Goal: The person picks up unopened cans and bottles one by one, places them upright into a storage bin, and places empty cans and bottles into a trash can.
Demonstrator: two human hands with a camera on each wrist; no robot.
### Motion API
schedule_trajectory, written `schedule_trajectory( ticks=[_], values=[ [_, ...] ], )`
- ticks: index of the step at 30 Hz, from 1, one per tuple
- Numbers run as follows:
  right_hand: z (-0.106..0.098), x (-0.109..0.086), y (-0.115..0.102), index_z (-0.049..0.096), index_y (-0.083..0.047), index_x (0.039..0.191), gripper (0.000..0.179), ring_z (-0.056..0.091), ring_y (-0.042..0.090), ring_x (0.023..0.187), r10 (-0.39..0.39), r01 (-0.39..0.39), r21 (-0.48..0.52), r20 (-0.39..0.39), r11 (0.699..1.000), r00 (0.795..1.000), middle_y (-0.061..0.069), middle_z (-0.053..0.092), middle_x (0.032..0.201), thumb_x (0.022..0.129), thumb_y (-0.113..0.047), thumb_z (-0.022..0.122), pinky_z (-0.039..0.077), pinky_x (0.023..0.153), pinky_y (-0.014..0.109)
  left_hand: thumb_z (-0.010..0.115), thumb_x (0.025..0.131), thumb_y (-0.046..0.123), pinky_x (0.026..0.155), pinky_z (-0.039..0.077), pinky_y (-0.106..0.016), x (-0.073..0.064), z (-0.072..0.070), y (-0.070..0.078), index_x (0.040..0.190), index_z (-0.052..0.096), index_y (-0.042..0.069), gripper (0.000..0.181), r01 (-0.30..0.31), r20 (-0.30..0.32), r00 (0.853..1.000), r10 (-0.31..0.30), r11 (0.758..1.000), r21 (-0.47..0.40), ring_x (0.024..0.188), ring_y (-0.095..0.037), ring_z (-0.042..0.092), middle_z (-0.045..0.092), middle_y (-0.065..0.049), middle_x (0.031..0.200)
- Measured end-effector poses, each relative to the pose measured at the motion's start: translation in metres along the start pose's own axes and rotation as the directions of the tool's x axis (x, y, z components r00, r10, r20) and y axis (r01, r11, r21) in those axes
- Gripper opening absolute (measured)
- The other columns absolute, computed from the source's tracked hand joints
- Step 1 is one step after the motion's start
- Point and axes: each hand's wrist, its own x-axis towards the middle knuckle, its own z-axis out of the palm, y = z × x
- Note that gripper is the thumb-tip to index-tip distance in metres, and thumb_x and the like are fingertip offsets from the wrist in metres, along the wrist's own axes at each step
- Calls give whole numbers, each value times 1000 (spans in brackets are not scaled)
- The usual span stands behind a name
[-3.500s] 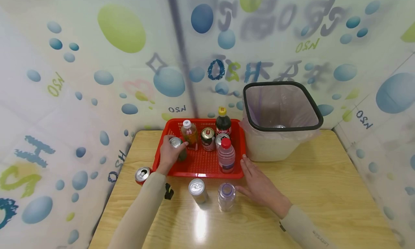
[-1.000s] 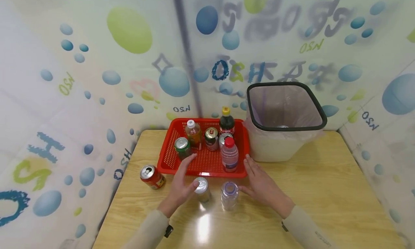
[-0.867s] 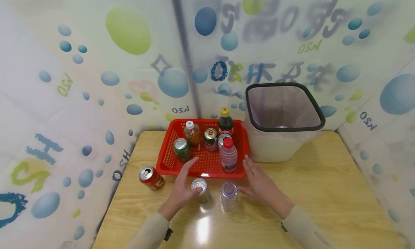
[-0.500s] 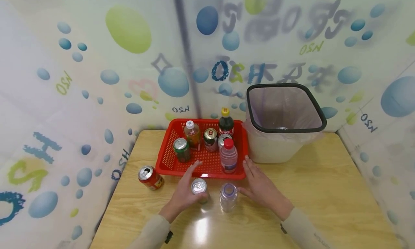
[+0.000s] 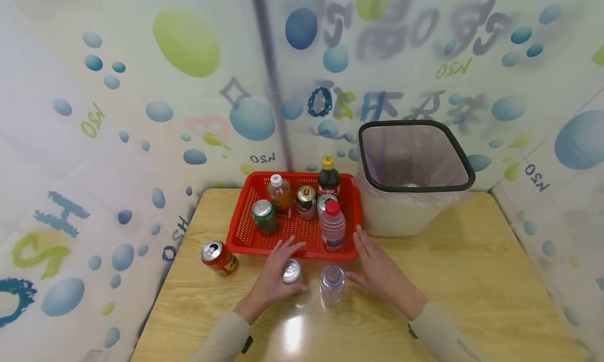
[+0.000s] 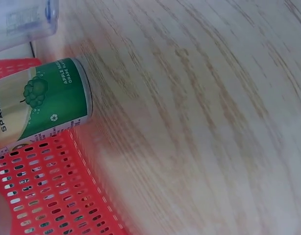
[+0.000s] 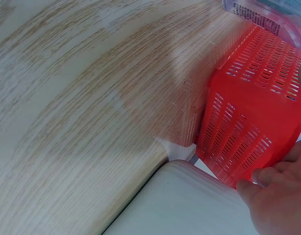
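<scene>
My left hand (image 5: 273, 282) reaches round a drink can (image 5: 291, 271) at the front of the red basket (image 5: 294, 253); its fingers are spread behind the can and its thumb lies in front. In the left wrist view the green-and-cream can (image 6: 47, 100) stands on the table, and a blurred fingertip shows apart from it. My right hand (image 5: 384, 270) rests its straight fingers against the basket's right end, the thumb close to a clear, capless bottle (image 5: 332, 287). The right wrist view shows fingertips touching the perforated basket wall (image 7: 238, 142).
In the basket stand a green can (image 5: 265, 218), a dark can (image 5: 306, 203), a red-capped pink bottle (image 5: 333, 228), a cola bottle (image 5: 329, 178), an amber bottle (image 5: 280, 195) and another can. A red can (image 5: 219, 258) stands left. A lined bin (image 5: 401, 210) is at back right.
My left hand has let go of the green can in the basket, drawn back and right, and come round the can in front. The right hand stays at the basket's end.
</scene>
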Motion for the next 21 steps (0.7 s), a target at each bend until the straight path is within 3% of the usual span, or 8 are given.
schedule_trajectory(
  ticks=[3,8,13,19,21],
  values=[
    [1,2,0,24,7,160,103,22,40,155,-1,1,-6,4,1000,1000,24,16,170,91,-48,77,32,119,53,85,79,49,125,16,-55,0,2,-2,141,61,12,76,-68,1,998,69,996,61,146,-32,44,62,-5,145],
    [1,2,-1,24,7,160,103,21,40,155,5,-5,1,11,1000,1000,24,15,170,91,-48,78,32,119,54,90,79,23,124,25,-52,-3,7,-1,121,71,11,48,-148,-46,987,153,984,98,132,-26,60,70,-7,128],
    [2,2,0,23,7,161,106,21,40,155,3,-3,-6,3,1000,1000,23,14,170,90,-49,78,31,119,53,85,81,7,122,30,-43,-3,12,2,111,74,13,32,-122,-132,984,122,993,7,120,-24,68,73,-7,120],
    [2,2,-1,25,7,160,105,24,41,154,3,-4,-22,-4,1000,1000,24,17,169,89,-46,80,33,118,52,81,78,0,114,43,-49,-2,14,7,101,75,14,28,-123,-196,974,113,992,-41,101,-19,69,72,0,104],
    [1,2,-1,25,7,160,104,23,40,155,8,-8,-21,0,1000,1000,24,17,169,89,-46,80,33,118,53,80,76,-3,107,51,-44,-1,12,10,99,75,13,28,-129,-215,970,115,990,-51,97,-19,69,71,0,101]
  ],
)
